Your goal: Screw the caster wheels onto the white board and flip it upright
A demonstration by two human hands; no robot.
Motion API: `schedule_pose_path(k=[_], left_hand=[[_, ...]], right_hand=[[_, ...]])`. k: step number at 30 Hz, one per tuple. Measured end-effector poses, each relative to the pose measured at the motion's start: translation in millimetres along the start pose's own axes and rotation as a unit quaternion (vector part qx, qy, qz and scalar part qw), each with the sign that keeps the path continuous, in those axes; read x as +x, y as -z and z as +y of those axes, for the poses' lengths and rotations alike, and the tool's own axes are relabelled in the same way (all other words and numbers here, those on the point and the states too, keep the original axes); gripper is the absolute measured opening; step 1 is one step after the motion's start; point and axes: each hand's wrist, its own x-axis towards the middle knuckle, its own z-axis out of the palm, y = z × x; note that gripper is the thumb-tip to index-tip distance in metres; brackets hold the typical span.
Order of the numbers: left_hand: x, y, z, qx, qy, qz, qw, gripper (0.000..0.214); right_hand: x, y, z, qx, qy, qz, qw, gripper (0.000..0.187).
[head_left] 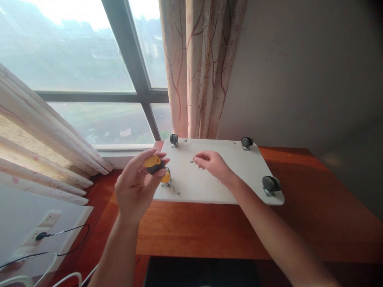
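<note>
A white board [209, 187] lies on a reddish wooden table [209, 235], with black caster wheels at three of its corners: far left [174, 139], far right [247, 142] and near right [271, 184]. My left hand [136, 187] is raised over the board's near left corner, its fingers closed round a yellow and black screwdriver [154, 164]. My right hand [214, 164] hovers over the board's middle, pinching a small screw [192, 161] between thumb and forefinger. A fourth caster at the near left corner is mostly hidden behind my left hand.
A window with a dark frame [131, 63] and patterned curtains [200, 67] stands behind the table. A grey wall [299, 71] lies to the right. At the lower left, a wall socket [42, 231] has a black cable plugged in and white cables below it.
</note>
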Motion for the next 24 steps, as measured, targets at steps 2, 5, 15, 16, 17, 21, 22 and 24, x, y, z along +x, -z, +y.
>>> schedule_pose_path(k=[2,5,15,16,17,21,22,24], left_hand=[[0,0.3,-1,-0.001,-0.001,-0.001,1.0,0.048],[-1,1.6,-1,0.001,0.003,-0.008,1.0,0.047],[-6,2.7,-3,-0.011,0.017,-0.032,0.999,0.054],[-6,2.5,-3,-0.01,0.018,-0.033,0.999,0.054],[-6,2.3,-2,-0.01,0.019,-0.033,0.999,0.055],[-7,2.0,-2,-0.008,0.014,-0.033,0.999,0.055],[-7,2.0,-2,-0.008,0.014,-0.033,0.999,0.055],[-7,2.0,-2,-0.007,0.014,-0.032,0.999,0.055]], right_hand=[[49,3,0,-0.023,-0.014,0.016,1.0,0.01],[108,-1,2,-0.059,-0.043,0.027,0.997,0.014],[178,-25,16,-0.123,-0.075,0.012,0.99,0.038],[181,-24,16,-0.128,-0.078,0.012,0.989,0.038],[183,-24,17,-0.134,-0.08,0.011,0.988,0.038],[187,-20,17,-0.152,-0.086,0.006,0.985,0.038],[187,-20,18,-0.156,-0.087,0.004,0.984,0.038],[184,-20,19,-0.162,-0.086,0.001,0.983,0.038]])
